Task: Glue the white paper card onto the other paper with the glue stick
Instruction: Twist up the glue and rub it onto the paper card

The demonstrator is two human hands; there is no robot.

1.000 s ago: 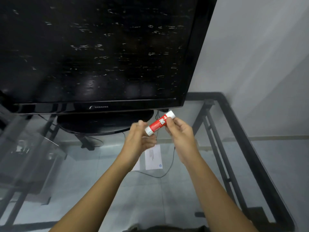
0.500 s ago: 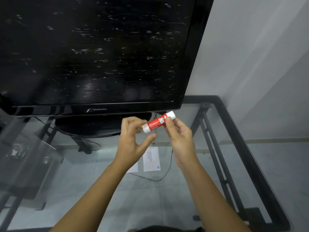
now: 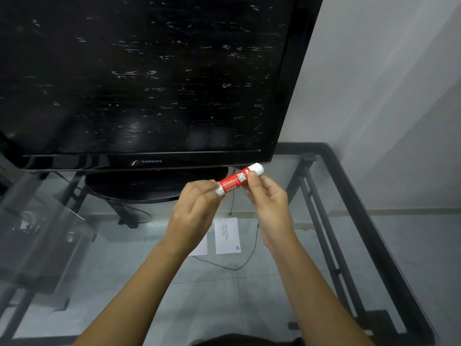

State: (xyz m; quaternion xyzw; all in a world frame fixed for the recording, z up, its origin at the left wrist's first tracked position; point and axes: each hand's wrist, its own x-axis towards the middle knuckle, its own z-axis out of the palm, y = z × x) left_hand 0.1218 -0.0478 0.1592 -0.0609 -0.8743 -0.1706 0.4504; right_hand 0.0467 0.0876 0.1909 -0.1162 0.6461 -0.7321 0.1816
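A red and white glue stick (image 3: pixel 236 179) is held above the glass table, tilted up to the right. My right hand (image 3: pixel 268 198) grips its upper part. My left hand (image 3: pixel 197 208) pinches its lower white end. Below the hands, a white paper card (image 3: pixel 227 235) with small print and a blue logo lies flat on the glass. A second white paper (image 3: pixel 200 247) lies just left of it, mostly hidden behind my left wrist.
A large black television (image 3: pixel 149 78) on an oval stand (image 3: pixel 154 186) fills the back of the glass table (image 3: pixel 287 308), which has a black metal frame (image 3: pixel 374 245). A black cable (image 3: pixel 234 267) runs beneath the glass. A grey wall is on the right.
My left hand opened away from the glue stick's lower end half a second ago and has now closed on it again. Both hands stay at about the same height.
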